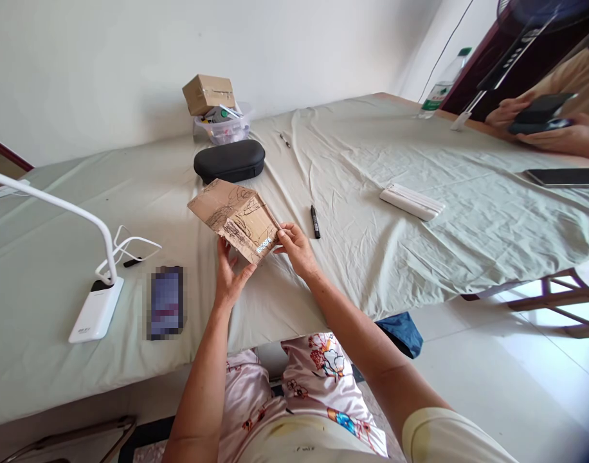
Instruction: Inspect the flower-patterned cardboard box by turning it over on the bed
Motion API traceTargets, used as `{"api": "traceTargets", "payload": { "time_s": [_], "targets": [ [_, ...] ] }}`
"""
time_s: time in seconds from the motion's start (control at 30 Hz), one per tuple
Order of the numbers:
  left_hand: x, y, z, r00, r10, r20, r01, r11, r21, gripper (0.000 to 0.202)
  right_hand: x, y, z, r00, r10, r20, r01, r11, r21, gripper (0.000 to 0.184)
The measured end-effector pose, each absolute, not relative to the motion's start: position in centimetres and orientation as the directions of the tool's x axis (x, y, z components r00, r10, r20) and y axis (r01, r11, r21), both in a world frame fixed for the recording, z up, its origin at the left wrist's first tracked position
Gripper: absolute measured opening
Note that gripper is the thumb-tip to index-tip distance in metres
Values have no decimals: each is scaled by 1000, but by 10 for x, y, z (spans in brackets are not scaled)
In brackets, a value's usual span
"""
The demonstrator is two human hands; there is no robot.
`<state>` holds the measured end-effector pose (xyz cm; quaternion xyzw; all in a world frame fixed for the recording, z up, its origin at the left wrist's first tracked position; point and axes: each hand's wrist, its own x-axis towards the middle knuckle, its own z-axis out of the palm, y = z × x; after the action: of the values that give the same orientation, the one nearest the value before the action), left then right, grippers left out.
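Note:
A flattened piece of brown cardboard (233,217) with black scribbles and a strip of tape is held up over the near part of the cloth-covered table (371,257). My left hand (230,275) grips its lower edge from beneath, fingers closed on it. My right hand (294,247) pinches the cardboard's right corner by the tape. A black marker (315,222) lies on the cloth just right of my right hand.
A black case (229,161), a clear tub (226,128) with a small carton (208,94) on it, a white lamp base (96,312), a phone (166,302), a white case (411,201). Another person's hands (540,119) hold a phone at far right.

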<state>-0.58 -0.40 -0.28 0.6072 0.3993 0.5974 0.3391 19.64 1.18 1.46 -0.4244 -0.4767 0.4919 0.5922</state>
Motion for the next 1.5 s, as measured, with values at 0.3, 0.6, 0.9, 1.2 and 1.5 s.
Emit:
{"api": "traceTargets", "payload": {
  "time_s": [0.3, 0.6, 0.9, 1.2, 1.5],
  "targets": [
    [-5, -9, 7, -57, 942, 331, 13, -331, 944, 119, 188, 5, 8, -110, 956, 271, 214, 289, -933, 66],
    [-3, -12, 8, -29, 958, 284, 11, -284, 959, 118, 188, 7, 2, -128, 958, 255, 419, 286, -862, 69],
    [-5, -11, 3, -23, 964, 264, 17, -264, 964, 115, 188, 5, 4, -129, 962, 241, 501, 273, -821, 64],
    [-8, -11, 1, -45, 964, 261, 59, -258, 964, 117, 190, 5, 5, -178, 946, 269, 500, 323, -804, 48],
    [-8, -11, 2, -47, 964, 260, 45, -258, 965, 120, 191, 3, 6, -177, 948, 266, 512, 319, -797, 40]
  ]
}}
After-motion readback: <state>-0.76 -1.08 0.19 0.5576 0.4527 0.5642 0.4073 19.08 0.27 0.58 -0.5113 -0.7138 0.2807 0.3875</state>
